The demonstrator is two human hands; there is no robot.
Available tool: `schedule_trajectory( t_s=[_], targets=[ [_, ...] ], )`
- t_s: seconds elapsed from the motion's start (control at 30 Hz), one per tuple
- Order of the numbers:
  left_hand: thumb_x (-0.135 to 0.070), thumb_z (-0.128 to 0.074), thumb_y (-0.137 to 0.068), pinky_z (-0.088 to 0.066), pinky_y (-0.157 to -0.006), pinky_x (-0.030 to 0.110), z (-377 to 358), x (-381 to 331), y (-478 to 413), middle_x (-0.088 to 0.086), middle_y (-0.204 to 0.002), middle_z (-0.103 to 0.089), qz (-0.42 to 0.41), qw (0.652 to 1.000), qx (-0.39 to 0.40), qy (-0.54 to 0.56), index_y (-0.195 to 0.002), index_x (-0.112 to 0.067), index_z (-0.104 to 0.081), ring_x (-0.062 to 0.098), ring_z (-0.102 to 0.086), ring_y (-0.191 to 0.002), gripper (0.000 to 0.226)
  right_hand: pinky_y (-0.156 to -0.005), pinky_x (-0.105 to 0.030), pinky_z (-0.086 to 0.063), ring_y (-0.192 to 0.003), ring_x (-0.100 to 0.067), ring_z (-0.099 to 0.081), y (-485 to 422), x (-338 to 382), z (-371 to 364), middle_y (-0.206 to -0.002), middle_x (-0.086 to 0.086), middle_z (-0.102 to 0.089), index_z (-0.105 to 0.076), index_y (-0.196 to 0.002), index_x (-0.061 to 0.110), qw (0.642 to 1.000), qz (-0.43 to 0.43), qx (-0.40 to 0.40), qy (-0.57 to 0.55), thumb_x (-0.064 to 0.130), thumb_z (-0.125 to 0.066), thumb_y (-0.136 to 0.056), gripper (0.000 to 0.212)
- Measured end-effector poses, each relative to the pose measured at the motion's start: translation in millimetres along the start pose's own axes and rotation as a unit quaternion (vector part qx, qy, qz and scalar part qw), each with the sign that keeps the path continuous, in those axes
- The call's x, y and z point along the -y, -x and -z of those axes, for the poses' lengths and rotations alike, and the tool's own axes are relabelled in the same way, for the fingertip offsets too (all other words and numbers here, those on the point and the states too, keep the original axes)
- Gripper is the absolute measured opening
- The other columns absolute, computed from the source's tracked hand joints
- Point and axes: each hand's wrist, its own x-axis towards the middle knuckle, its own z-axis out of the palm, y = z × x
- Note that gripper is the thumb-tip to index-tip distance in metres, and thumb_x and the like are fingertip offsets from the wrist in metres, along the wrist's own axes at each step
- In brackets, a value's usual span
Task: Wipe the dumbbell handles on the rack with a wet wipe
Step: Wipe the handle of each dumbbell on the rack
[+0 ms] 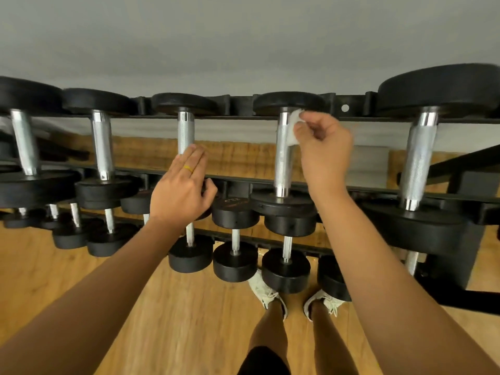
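Our right hand pinches the wipe against the far end of a handle on the rack, just to its left; that axis runs toward us, so we expect a stroke back, while our left hand, fingers straight, touches the next handle

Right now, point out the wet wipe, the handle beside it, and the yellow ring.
wet wipe (pixel 292 133), head view, its white middle.
dumbbell handle (pixel 282 162), head view, mid-shaft knurling.
yellow ring (pixel 188 168), head view, top of band.
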Motion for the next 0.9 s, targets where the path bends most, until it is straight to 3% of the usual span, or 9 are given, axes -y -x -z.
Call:
schedule_trajectory(
  t_s=[0.1,0.2,0.27,0.4,0.47,0.57,0.73,0.9],
  targets=[
    [-0.030,-0.048,-0.101,-0.034,-0.115,0.041,2.7,-2.3,-0.1,0.021,-0.162,-0.037,0.032,0.999,0.020,-0.009,-0.151,0.005,-0.042,0.034,-0.024,-0.155,0.062,-0.090,-0.021,-0.055,-0.103,-0.003,-0.066,12.4,-12.0,-4.5,-0.110,0.007,-0.071,-0.070,-0.114,0.021,0.999,0.025,-0.020,0.011,0.014,-0.066,-0.095,0.021],
    [-0.031,-0.047,-0.105,-0.039,-0.112,0.041,5.5,-4.9,-1.1,0.016,-0.170,-0.017,0.064,0.996,0.057,-0.011,-0.157,0.002,-0.033,0.030,-0.010,-0.158,0.063,-0.087,-0.015,-0.053,-0.102,-0.005,-0.067,12.9,-14.8,-6.0,-0.109,0.004,-0.071,-0.071,-0.114,0.016,0.995,0.005,-0.098,-0.029,0.011,-0.065,-0.095,0.021],
    [-0.033,-0.047,-0.104,-0.039,-0.114,0.041,6.5,-4.9,-1.8,0.014,-0.172,-0.008,0.070,0.995,0.075,-0.008,-0.159,0.002,-0.027,0.027,-0.002,-0.159,0.068,-0.089,-0.017,-0.054,-0.101,-0.004,-0.067,7.4,-13.4,-6.8,-0.108,0.004,-0.072,-0.071,-0.113,0.015,0.990,-0.006,-0.134,-0.037,0.010,-0.065,-0.095,0.020],
    [-0.051,-0.030,-0.106,-0.009,-0.126,0.042,7.9,2.4,-5.3,0.025,-0.170,0.007,0.025,0.990,0.116,-0.072,-0.160,0.007,-0.012,0.032,0.011,-0.158,0.082,-0.097,-0.023,-0.054,-0.107,-0.004,-0.065,4.9,-12.2,-14.4,-0.114,0.007,-0.071,-0.070,-0.117,0.021,0.997,-0.007,-0.076,0.010,0.015,-0.065,-0.096,0.022],
    [-0.060,-0.018,-0.105,0.001,-0.127,0.045,8.6,10.6,-7.3,0.031,-0.167,0.008,-0.015,0.985,0.124,-0.123,-0.158,0.011,-0.011,0.036,0.015,-0.156,0.089,-0.099,-0.026,-0.053,-0.109,-0.004,-0.065,6.1,-11.6,-15.3,-0.117,0.007,-0.070,-0.069,-0.118,0.024,0.998,0.002,-0.057,0.021,0.018,-0.066,-0.096,0.023],
    [-0.070,-0.016,-0.099,0.002,-0.126,0.044,10.3,23.4,-5.8,0.029,-0.167,0.013,-0.029,0.984,0.141,-0.105,-0.158,0.010,-0.010,0.035,0.017,-0.156,0.100,-0.101,-0.026,-0.052,-0.109,-0.003,-0.065,2.9,-10.4,-14.6,-0.116,0.007,-0.071,-0.070,-0.119,0.021,0.997,-0.002,-0.063,0.041,0.016,-0.066,-0.096,0.024],
    [-0.064,-0.033,-0.100,-0.015,-0.128,0.044,7.0,16.5,-5.7,0.027,-0.168,0.010,-0.005,0.990,0.116,-0.079,-0.159,0.008,-0.011,0.032,0.014,-0.157,0.095,-0.098,-0.023,-0.053,-0.102,-0.002,-0.066,1.8,-14.9,-14.2,-0.107,0.008,-0.073,-0.073,-0.116,0.017,0.996,-0.004,-0.072,0.047,0.014,-0.068,-0.094,0.023],
    [-0.059,-0.032,-0.102,-0.011,-0.129,0.044,4.6,-0.6,-8.1,0.028,-0.168,0.009,0.008,0.988,0.118,-0.100,-0.160,0.006,-0.011,0.036,0.013,-0.157,0.089,-0.086,-0.012,-0.051,-0.094,0.003,-0.067,20.9,-23.4,-3.4,-0.095,0.018,-0.070,-0.070,-0.115,0.022,0.998,0.013,-0.041,0.056,0.011,-0.069,-0.094,0.024]
  ],
)
